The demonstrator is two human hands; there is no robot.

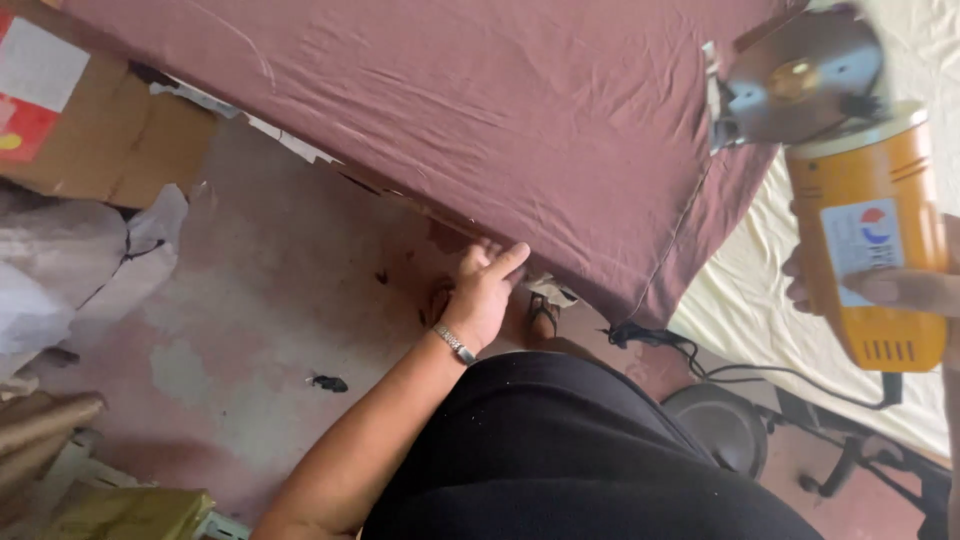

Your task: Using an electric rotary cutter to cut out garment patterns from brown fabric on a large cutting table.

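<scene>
A wrinkled maroon cloth [450, 110] lay spread flat over a table, its edge hanging over the near side. An orange, cylindrical electric rotary cutter with a round steel blade [850, 190] stood upright at the cloth's right edge, black cord trailing below.
</scene>
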